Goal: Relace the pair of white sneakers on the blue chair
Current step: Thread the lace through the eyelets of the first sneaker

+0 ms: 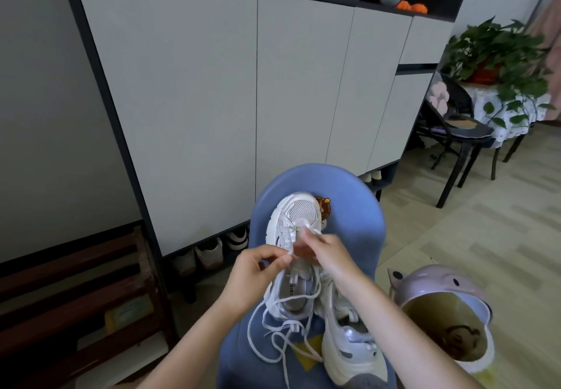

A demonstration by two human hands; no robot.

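Blue chair: two white sneakers, one upright, other beside. Left hand pinches lace; right hand blurred, apparently pinching lace too.

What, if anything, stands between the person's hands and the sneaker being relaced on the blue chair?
Nothing visible does. The left hand pinches the white lace at the upper sneaker, and the right hand is already at its eyelets. The second sneaker lies lower right, clear of both.
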